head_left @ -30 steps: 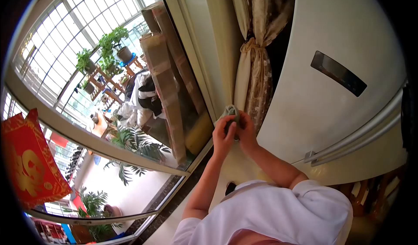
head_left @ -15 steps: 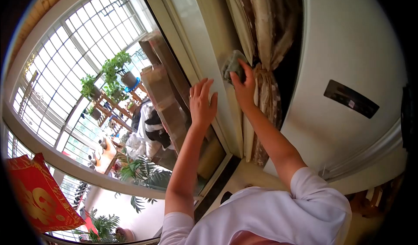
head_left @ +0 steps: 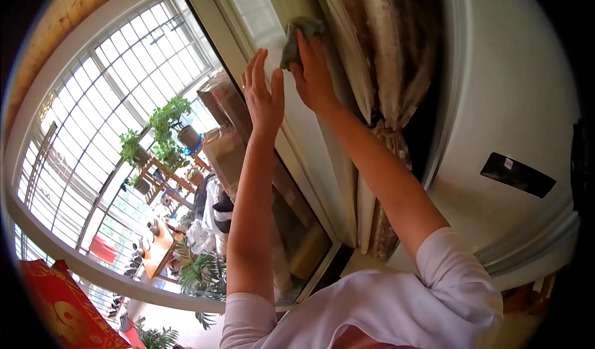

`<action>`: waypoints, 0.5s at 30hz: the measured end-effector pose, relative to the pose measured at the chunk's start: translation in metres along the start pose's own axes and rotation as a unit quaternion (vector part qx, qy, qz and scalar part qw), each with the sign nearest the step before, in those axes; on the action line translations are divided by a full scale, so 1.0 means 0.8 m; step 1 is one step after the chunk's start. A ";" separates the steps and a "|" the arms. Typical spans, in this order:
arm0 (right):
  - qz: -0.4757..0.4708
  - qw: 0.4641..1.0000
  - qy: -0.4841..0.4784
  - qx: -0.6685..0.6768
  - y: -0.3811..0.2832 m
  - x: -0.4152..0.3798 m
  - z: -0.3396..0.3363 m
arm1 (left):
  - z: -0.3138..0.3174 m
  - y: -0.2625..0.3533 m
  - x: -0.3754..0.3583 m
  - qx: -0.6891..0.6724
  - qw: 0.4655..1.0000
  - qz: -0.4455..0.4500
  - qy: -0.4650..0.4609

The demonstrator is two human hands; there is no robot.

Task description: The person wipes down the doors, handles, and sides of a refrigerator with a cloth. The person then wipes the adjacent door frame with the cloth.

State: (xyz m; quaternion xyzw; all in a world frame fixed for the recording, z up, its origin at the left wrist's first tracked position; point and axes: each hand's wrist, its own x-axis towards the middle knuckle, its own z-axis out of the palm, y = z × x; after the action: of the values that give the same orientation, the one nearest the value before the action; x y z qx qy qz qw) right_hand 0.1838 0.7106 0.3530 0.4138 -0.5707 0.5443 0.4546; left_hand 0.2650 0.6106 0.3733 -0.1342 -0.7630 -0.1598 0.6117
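Note:
My right hand (head_left: 314, 79) grips a grey-green cleaning cloth (head_left: 297, 42) and presses it to the pale door frame (head_left: 304, 126) beside the glass. Part of the cloth is bunched under my fingers. My left hand (head_left: 263, 95) is just left of it, fingers stretched out and thumb apart, resting on or very near the frame's edge. Nothing is in that hand. Both arms reach up and forward.
A tied brown-and-cream curtain (head_left: 387, 45) hangs right of the frame. Farther right is a white appliance door (head_left: 496, 70) with a dark panel (head_left: 518, 175). Behind the glass are cardboard boxes (head_left: 223, 154) and potted plants (head_left: 170, 119). A red decoration (head_left: 68, 305) hangs lower left.
My right hand and the cloth have moved up and left along the frame. My left hand has also risen and shifted left. The view has tilted slightly.

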 end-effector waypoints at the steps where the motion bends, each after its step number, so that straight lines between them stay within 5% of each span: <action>1: 0.000 1.000 -0.011 0.004 0.003 -0.003 -0.001 | 0.005 -0.003 0.012 -0.005 1.000 0.004 -0.001; 3: 0.022 0.999 -0.042 -0.011 0.003 -0.032 -0.009 | 0.014 -0.008 0.033 -0.035 0.999 0.020 0.037; 8: 0.096 0.990 -0.084 -0.053 0.043 -0.238 -0.012 | 0.049 -0.036 0.022 0.034 0.993 0.070 -0.087; 11: 0.099 0.991 -0.055 -0.077 0.030 -0.237 -0.011 | 0.044 -0.042 0.022 0.020 0.991 0.087 -0.099; 15: 0.112 0.992 0.008 -0.065 -0.003 -0.120 0.000 | 0.049 -0.034 0.015 0.054 0.990 0.100 -0.088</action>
State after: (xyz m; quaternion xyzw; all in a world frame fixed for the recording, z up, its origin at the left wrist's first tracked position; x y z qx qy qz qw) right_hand 0.2093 0.7085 0.2607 0.3125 -0.6438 0.5569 0.4215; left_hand 0.2162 0.6018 0.3753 -0.1901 -0.8039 -0.0437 0.5618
